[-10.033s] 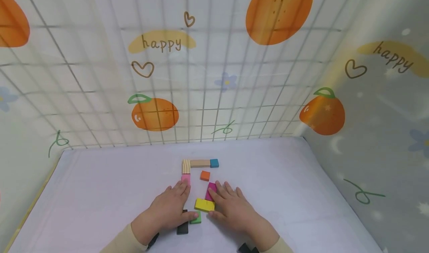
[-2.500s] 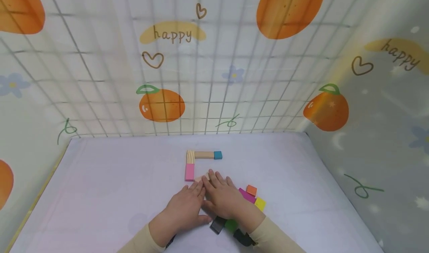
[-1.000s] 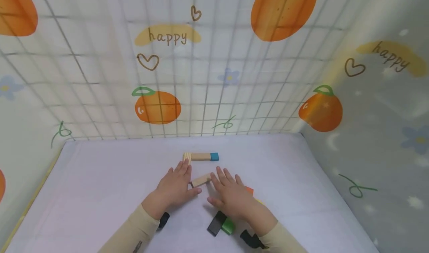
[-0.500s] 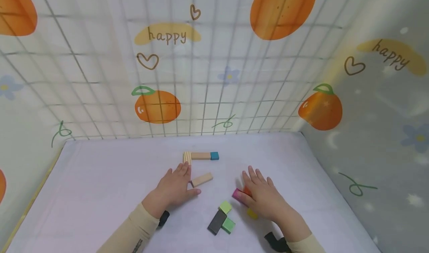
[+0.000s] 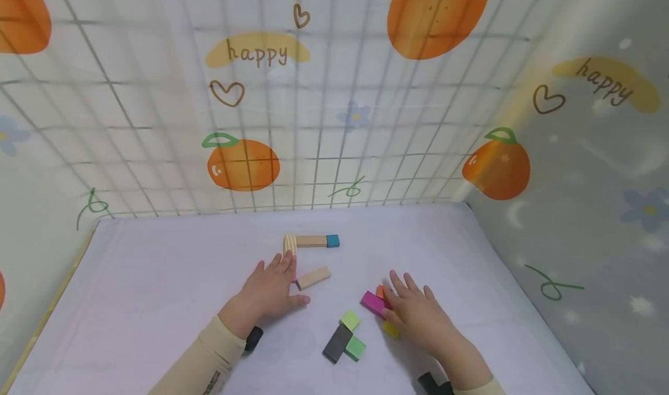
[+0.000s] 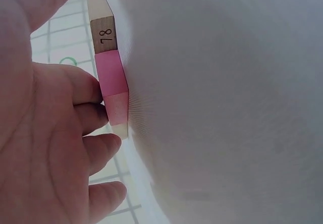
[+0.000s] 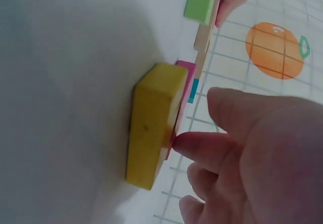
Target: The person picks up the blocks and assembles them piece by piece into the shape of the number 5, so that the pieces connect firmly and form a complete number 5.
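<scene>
Between left hand and right hand, both loose, a pale block slants rightward.

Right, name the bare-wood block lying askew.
The pale plain block just beyond the thumb of the left hand: it slants, while the striped block and tan block meet squarely farther back.

"happy": back curtain | "happy": right curtain | seemingly "78", sideways: wooden block | sleeve print: illegible
</scene>
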`<action>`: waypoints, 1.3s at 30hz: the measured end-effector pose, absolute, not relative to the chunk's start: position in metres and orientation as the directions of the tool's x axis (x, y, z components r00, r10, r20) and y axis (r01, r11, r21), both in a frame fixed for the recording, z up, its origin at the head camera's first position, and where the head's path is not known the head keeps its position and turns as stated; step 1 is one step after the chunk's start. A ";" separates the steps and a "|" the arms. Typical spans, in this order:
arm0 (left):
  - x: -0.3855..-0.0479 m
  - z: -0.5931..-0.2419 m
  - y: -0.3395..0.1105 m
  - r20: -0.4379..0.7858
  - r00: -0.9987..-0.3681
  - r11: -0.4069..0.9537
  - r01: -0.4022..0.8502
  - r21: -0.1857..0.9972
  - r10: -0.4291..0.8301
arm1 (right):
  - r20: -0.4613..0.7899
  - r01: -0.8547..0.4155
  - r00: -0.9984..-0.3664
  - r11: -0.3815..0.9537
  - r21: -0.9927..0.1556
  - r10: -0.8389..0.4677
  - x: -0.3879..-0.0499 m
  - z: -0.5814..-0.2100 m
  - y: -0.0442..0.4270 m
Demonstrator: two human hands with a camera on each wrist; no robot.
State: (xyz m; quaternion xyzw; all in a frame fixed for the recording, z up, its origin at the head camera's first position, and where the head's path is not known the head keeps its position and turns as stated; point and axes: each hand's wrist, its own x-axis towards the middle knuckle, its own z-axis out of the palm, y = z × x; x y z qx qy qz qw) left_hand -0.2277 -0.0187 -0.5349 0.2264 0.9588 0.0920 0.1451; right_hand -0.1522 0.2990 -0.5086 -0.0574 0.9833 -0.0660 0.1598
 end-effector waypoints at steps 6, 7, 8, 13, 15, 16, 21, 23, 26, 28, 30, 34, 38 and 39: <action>-0.228 -0.535 -0.019 -0.236 -0.853 0.878 0.414 0.240 0.466 | -0.286 -0.092 -0.948 0.980 -0.179 -0.141 -0.153 -0.509 0.290; -0.228 -0.535 -0.019 -0.236 -0.854 0.880 0.413 0.237 0.464 | -0.282 -0.093 -0.949 0.978 -0.184 -0.143 -0.154 -0.509 0.287; -0.228 -0.536 -0.019 -0.236 -0.856 0.882 0.410 0.234 0.461 | -0.277 -0.097 -0.949 0.976 -0.194 -0.149 -0.155 -0.509 0.284; -0.227 -0.534 -0.017 -0.224 -0.870 0.893 0.394 0.217 0.438 | -0.267 -0.113 -0.949 0.972 -0.208 -0.168 -0.161 -0.513 0.269; -0.226 -0.533 -0.016 -0.209 -0.876 0.894 0.392 0.215 0.434 | -0.263 -0.120 -0.949 0.971 -0.207 -0.174 -0.164 -0.514 0.264; -0.226 -0.532 -0.015 -0.203 -0.879 0.896 0.389 0.216 0.431 | -0.262 -0.123 -0.949 0.970 -0.209 -0.177 -0.165 -0.514 0.261; -0.226 -0.532 -0.013 -0.172 -0.889 0.898 0.388 0.209 0.424 | -0.260 -0.135 -0.947 0.968 -0.213 -0.190 -0.171 -0.513 0.252; -0.226 -0.534 -0.012 -0.161 -0.891 0.899 0.392 0.194 0.424 | -0.257 -0.138 -0.947 0.968 -0.210 -0.191 -0.173 -0.513 0.249; -0.226 -0.535 -0.011 -0.144 -0.892 0.898 0.403 0.179 0.429 | -0.256 -0.142 -0.947 0.966 -0.214 -0.196 -0.177 -0.512 0.243; -0.225 -0.535 -0.011 -0.138 -0.891 0.897 0.408 0.172 0.432 | -0.258 -0.149 -0.944 0.964 -0.218 -0.204 -0.179 -0.511 0.238; -0.225 -0.535 -0.012 -0.135 -0.892 0.897 0.409 0.168 0.432 | -0.262 -0.159 -0.941 0.962 -0.221 -0.216 -0.181 -0.510 0.234; -0.225 -0.536 -0.012 -0.134 -0.893 0.898 0.409 0.159 0.430 | -0.265 -0.182 -0.936 0.964 -0.195 -0.230 -0.185 -0.511 0.227; -0.225 -0.535 -0.011 -0.136 -0.892 0.899 0.410 0.153 0.430 | -0.275 -0.184 -0.935 0.969 -0.165 -0.225 -0.190 -0.512 0.223; -0.225 -0.535 -0.011 -0.134 -0.892 0.899 0.411 0.153 0.431 | -0.276 -0.184 -0.934 0.969 -0.164 -0.225 -0.191 -0.512 0.222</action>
